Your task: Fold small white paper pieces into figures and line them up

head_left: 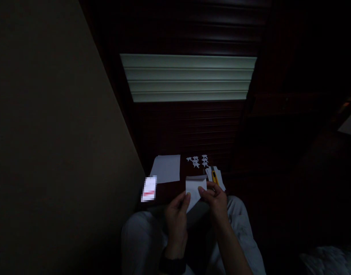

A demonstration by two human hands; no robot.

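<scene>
A folded piece of white paper (194, 189) is held up over my lap, its top edge turned over. Pinching its left edge, my left hand (177, 214) has the thumb on the near face. My right hand (217, 200) grips the right side, thumb in front and fingers behind. Just beyond the paper lie several small white star-like paper cutouts (196, 165) on a dark surface. A yellow utility knife (215, 178) rests on white paper pieces (220, 179) near my right hand.
A stack of white sheets (166, 168) lies on the dark surface at the left. Nearer me is a bright, pixelated rectangle (149, 189). A pale wall (63, 133) stands close on the left, and a dark slatted panel (189, 126) with a light band (189, 78) rises ahead.
</scene>
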